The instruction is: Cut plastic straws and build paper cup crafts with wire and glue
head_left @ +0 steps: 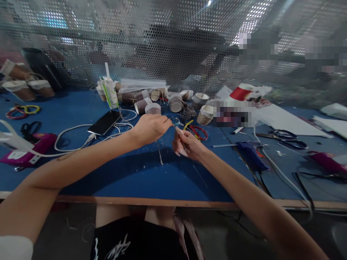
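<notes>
Head view, frame centre: left hand (150, 127) and right hand (187, 144) pinched shut on thin wire (173, 124), apparently held taut for twisting.

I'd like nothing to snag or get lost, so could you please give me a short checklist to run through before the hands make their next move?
1. Left hand pinching the thin wire: ok.
2. Right hand gripping its end: ok, though what it holds is too small to identify.
3. Blue tabletop under the hands free of tools: ok.
4. Phone and its white cable clear of the left forearm: not ok, close by.
5. Red-handled scissors within reach: ok.
6. Wire kinked or frayed: cannot tell.
</notes>
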`<control>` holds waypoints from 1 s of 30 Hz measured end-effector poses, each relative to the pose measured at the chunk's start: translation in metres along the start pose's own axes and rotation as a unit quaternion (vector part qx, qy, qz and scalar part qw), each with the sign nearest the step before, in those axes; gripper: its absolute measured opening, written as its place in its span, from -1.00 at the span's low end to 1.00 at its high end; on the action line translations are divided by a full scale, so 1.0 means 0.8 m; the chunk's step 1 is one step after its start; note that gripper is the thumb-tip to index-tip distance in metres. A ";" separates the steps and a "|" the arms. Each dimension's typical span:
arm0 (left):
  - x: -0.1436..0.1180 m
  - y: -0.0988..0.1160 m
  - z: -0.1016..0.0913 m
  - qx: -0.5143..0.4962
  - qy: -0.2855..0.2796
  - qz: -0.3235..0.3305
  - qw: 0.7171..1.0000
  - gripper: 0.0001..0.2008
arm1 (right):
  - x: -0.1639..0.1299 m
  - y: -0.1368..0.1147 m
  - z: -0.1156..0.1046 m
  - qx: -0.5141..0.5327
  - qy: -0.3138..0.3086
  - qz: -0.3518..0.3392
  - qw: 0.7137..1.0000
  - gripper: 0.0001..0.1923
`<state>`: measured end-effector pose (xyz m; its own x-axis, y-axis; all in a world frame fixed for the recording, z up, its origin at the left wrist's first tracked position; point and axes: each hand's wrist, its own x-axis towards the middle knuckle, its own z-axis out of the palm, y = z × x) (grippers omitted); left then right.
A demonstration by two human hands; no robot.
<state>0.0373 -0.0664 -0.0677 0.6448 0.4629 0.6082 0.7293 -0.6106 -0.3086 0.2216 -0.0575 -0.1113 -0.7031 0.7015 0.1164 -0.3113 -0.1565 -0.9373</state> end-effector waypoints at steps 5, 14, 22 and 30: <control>-0.001 0.005 -0.001 -0.003 0.006 -0.009 1.000 -0.69 | -0.001 0.001 0.001 -0.020 0.012 -0.006 1.000 -0.60; 0.009 -0.014 0.013 -0.329 -0.063 -0.204 0.920 -0.77 | -0.002 -0.009 0.005 -0.007 0.094 -0.025 0.995 -0.64; 0.007 -0.037 0.017 -0.706 -0.174 -0.176 0.663 -0.70 | 0.000 -0.015 -0.009 0.039 0.153 -0.031 0.987 -0.68; 0.004 -0.039 0.029 -0.703 -0.137 -0.181 0.674 -0.71 | -0.002 -0.019 -0.011 0.001 0.172 -0.037 0.984 -0.65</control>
<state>0.0224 -0.0309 -0.0730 0.6409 0.7289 0.2407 0.0367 -0.3423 0.9389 0.2335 -0.0500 -0.1000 -0.4207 0.9048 0.0661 -0.3557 -0.0975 -0.9295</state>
